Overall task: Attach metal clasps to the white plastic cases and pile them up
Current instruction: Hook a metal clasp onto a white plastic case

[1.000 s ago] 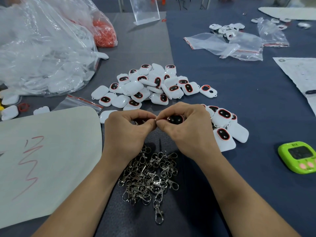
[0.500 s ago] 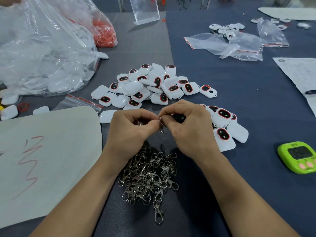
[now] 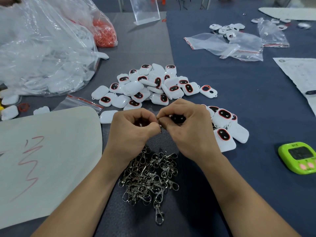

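My left hand [image 3: 131, 130] pinches a metal clasp [image 3: 160, 126] at its fingertips, right against my right hand [image 3: 189, 129]. My right hand is closed around a white plastic case [image 3: 177, 118]; only its dark oval window shows between the fingers. The two hands touch at the thumbs. A heap of white cases [image 3: 153, 86] lies just beyond the hands. A smaller group of cases [image 3: 227, 130] rests to the right of my right hand. A pile of loose metal clasps [image 3: 150, 175] lies between my forearms.
A large clear bag of white parts [image 3: 42, 53] fills the far left, with a bag of orange rings [image 3: 104, 33] behind it. A pale sheet with red marks [image 3: 42, 159] lies at left. A green timer [image 3: 299, 156] sits at right. Clear zip bags [image 3: 227, 43] and papers lie farther back.
The hands shifted slightly toward me and the case turned in my right hand, hiding more of its window. The clasp now hangs down between the thumbs.
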{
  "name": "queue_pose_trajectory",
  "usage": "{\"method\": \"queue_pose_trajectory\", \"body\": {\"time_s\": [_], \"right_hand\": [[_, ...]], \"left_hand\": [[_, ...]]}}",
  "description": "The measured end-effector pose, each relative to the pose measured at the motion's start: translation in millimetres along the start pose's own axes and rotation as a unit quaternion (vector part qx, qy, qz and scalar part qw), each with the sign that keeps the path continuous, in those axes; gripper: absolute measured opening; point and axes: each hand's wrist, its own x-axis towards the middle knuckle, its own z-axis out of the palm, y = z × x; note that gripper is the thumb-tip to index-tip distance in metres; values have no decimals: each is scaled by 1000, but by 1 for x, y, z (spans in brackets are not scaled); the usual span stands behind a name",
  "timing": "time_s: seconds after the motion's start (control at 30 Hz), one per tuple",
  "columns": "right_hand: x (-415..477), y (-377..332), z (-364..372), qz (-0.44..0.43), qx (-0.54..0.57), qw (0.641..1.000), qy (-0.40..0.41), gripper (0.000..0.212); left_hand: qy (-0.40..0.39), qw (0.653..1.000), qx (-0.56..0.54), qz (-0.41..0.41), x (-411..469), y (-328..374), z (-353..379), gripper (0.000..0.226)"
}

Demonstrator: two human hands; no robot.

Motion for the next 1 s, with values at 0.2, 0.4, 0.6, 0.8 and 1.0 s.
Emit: {"method": "queue_pose_trajectory", "body": {"time_s": [0.2, 0.4, 0.6, 0.8, 1.0], "right_hand": [[9, 10, -5, 245, 126, 960, 49, 14], [12, 15, -10, 228, 119, 966, 17, 40], [9, 17, -11, 194, 47, 980, 5, 34], [9, 14, -17, 191, 6, 982, 3, 33], [9, 16, -16, 201, 37, 979, 15, 35]], "left_hand": [[34, 995, 75, 57, 0, 1, -5, 12], [15, 925, 347, 155, -7, 1, -10, 6], [-74, 892, 405, 185, -5, 5, -7, 14], [-56, 882, 404, 237, -5, 5, -3, 14], [120, 846, 458, 247, -2, 5, -13, 11]]}}
